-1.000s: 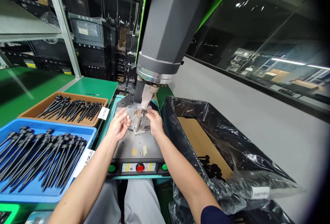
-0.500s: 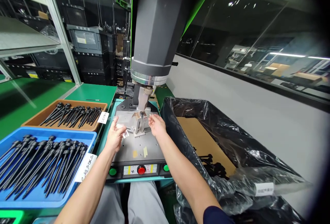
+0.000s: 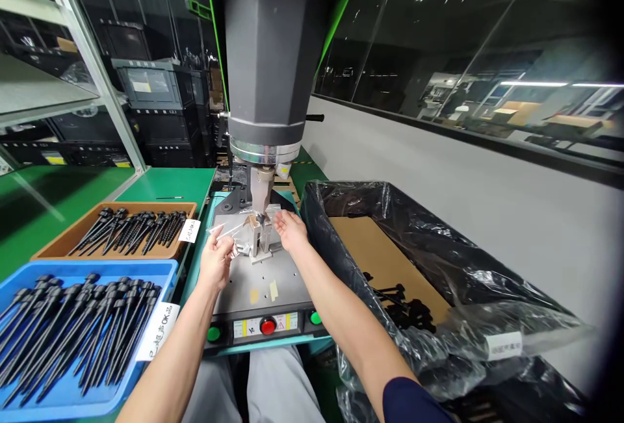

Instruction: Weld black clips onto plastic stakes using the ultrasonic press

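My left hand (image 3: 216, 259) is closed on a crinkled clear plastic film (image 3: 238, 231), left of the metal fixture (image 3: 260, 241) on the machine's grey base plate (image 3: 266, 290). Just right of the fixture is my right hand (image 3: 291, 230), its fingers extended and slightly curled, with nothing visible in them. The press horn (image 3: 261, 188) points down onto the fixture's top, where a small dark part (image 3: 260, 218) sits. The film spreads from my left hand toward the fixture.
Black stemmed parts fill a blue tray (image 3: 168, 273) and an orange tray (image 3: 188, 251) at the left. At the right, a bin lined with black plastic (image 3: 341, 260) holds cardboard and black parts. A red button (image 3: 268, 326) sits between two green ones at the front.
The view has shifted a little. More of the clear film shows spread between my left hand and the fixture. My right hand's fingers look more extended.
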`<action>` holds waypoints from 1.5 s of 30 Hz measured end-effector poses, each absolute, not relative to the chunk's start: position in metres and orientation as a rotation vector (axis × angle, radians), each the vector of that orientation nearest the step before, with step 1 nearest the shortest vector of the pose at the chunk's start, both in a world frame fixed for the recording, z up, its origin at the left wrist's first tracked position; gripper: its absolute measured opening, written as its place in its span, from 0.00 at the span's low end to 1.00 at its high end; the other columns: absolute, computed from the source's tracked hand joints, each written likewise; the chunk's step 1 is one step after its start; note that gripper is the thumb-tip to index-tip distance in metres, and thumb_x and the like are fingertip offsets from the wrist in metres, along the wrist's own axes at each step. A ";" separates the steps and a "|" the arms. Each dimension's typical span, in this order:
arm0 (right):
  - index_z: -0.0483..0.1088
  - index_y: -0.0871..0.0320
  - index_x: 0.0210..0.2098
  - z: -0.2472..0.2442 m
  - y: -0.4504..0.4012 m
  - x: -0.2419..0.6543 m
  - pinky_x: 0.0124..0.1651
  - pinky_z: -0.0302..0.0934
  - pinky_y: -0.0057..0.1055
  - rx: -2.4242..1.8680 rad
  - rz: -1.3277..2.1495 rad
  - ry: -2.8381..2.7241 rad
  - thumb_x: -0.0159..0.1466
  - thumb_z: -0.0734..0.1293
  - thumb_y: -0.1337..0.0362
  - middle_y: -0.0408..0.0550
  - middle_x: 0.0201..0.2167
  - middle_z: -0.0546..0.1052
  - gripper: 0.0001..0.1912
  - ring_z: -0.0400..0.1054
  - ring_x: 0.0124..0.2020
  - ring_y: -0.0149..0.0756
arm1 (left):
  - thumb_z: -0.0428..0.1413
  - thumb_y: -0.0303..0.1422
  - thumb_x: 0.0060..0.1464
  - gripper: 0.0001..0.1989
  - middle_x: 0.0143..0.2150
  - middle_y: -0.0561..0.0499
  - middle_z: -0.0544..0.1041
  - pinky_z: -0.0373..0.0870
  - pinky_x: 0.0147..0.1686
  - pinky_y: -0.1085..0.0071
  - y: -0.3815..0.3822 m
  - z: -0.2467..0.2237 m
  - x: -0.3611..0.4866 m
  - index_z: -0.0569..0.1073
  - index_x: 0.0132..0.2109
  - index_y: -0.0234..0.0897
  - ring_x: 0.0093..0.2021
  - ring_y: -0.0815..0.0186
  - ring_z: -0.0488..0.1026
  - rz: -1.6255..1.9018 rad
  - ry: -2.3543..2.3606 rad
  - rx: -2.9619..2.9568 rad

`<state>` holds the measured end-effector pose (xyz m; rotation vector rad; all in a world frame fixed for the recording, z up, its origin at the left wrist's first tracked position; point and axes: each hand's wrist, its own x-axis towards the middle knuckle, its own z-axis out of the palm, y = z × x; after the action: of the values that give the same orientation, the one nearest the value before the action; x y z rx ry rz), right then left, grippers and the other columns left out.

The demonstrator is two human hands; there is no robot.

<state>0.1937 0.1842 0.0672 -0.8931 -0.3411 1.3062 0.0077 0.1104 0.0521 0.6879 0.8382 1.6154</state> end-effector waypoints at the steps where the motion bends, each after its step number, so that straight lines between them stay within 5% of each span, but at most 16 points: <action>1: 0.68 0.59 0.29 0.067 0.186 0.194 0.25 0.66 0.20 -0.905 1.311 -0.330 0.61 0.71 0.69 0.44 0.24 0.78 0.08 0.74 0.24 0.30 | 0.69 0.32 0.37 0.37 0.29 0.57 0.73 0.65 0.26 0.77 0.111 0.051 0.009 0.67 0.56 0.36 0.24 0.75 0.69 1.614 0.854 0.678; 10: 0.68 0.59 0.31 0.071 0.189 0.194 0.26 0.66 0.23 -0.966 1.341 -0.310 0.64 0.69 0.67 0.46 0.25 0.79 0.06 0.74 0.24 0.31 | 0.69 0.35 0.38 0.36 0.31 0.57 0.72 0.66 0.27 0.77 0.116 0.041 0.009 0.68 0.56 0.37 0.26 0.75 0.70 1.620 0.934 0.663; 17: 0.67 0.59 0.34 0.066 0.196 0.198 0.33 0.72 0.28 -0.931 1.445 -0.211 0.67 0.65 0.53 0.52 0.30 0.78 0.15 0.76 0.32 0.37 | 0.69 0.32 0.38 0.40 0.28 0.58 0.70 0.66 0.28 0.76 0.114 0.040 0.008 0.65 0.59 0.38 0.25 0.75 0.69 1.618 0.910 0.652; 24: 0.67 0.58 0.34 0.067 0.219 0.201 0.40 0.74 0.30 -0.800 1.489 -0.152 0.64 0.61 0.72 0.49 0.31 0.76 0.05 0.76 0.36 0.37 | 0.66 0.29 0.41 0.49 0.27 0.60 0.68 0.60 0.24 0.78 0.112 0.046 0.007 0.53 0.68 0.42 0.23 0.76 0.64 1.616 0.836 0.706; 33: 0.69 0.60 0.32 0.052 0.215 0.197 0.38 0.74 0.28 -0.764 1.530 -0.210 0.61 0.63 0.73 0.49 0.30 0.77 0.05 0.77 0.33 0.37 | 0.64 0.28 0.42 0.54 0.27 0.60 0.67 0.63 0.25 0.78 0.123 0.047 0.000 0.44 0.71 0.49 0.23 0.75 0.65 1.634 0.863 0.721; 45: 0.68 0.58 0.30 0.053 0.203 0.196 0.32 0.72 0.24 -0.827 1.555 -0.194 0.66 0.64 0.66 0.46 0.25 0.76 0.08 0.75 0.29 0.33 | 0.67 0.31 0.39 0.43 0.29 0.59 0.69 0.63 0.24 0.78 0.123 0.038 -0.001 0.60 0.63 0.37 0.23 0.76 0.68 1.580 0.929 0.644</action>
<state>0.1957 0.2033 0.0533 -0.8270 -0.1935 1.5553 -0.0011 0.1227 0.0377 0.6444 0.9288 1.5804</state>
